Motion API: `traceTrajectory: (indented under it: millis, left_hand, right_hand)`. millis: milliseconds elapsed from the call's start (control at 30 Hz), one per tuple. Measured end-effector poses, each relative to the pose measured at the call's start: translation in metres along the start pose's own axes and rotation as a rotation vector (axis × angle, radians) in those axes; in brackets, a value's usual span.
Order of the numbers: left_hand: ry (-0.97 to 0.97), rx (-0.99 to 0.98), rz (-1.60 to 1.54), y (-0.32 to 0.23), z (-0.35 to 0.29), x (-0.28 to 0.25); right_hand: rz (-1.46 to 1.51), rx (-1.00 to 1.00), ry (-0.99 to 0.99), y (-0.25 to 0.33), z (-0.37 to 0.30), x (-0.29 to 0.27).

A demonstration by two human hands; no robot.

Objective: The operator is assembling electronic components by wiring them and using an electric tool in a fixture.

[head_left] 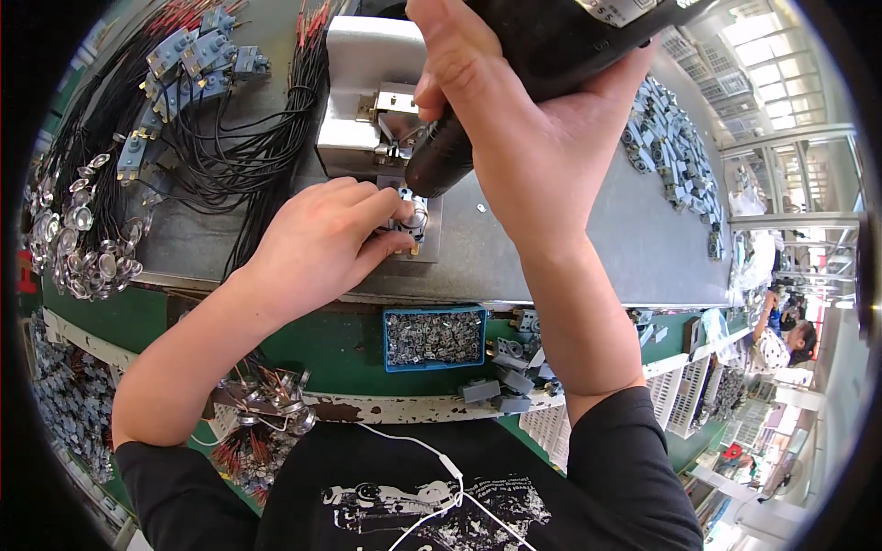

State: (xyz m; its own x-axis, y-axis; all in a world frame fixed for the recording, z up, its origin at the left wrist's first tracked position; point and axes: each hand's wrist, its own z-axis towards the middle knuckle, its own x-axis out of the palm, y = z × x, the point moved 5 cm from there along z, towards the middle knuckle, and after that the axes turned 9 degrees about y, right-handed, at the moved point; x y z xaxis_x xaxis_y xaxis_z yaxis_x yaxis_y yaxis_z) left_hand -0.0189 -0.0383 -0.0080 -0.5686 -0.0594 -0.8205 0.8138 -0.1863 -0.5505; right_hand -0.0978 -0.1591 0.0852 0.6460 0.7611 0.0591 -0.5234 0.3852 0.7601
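Note:
My right hand [551, 138] is wrapped round a black power screwdriver [542, 46], held tilted with its nose down. The nose meets a small grey switch [415, 228] with metal parts on top, which rests on a flat metal plate [430, 250]. Thumb and fingers of my left hand [322, 230] pinch the near left side of that switch, partly hiding it. Just beyond stands a white block [354, 78] with a metal fixture [395, 115] on it. The screwdriver's tip cannot be made out.
Wired grey switches [197, 60] and black cables [266, 138] lie on the left of the metal table. Loose grey switches [675, 147] are piled on the right. A blue tray [434, 369] of small metal parts sits near me. A person [781, 344] is far right.

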Motion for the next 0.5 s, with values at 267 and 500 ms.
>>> traceTrajectory:
  millis: [267, 500]
  left_hand:
    - [0.033, -0.049, -0.005, 0.002, 0.002, -0.001]
    - [0.030, -0.053, -0.049, 0.005, 0.002, 0.001]
  right_hand:
    - [0.025, 0.208, -0.004, 0.005, 0.009, 0.008]
    - [0.159, 0.081, 0.052, 0.009, -0.002, 0.020]
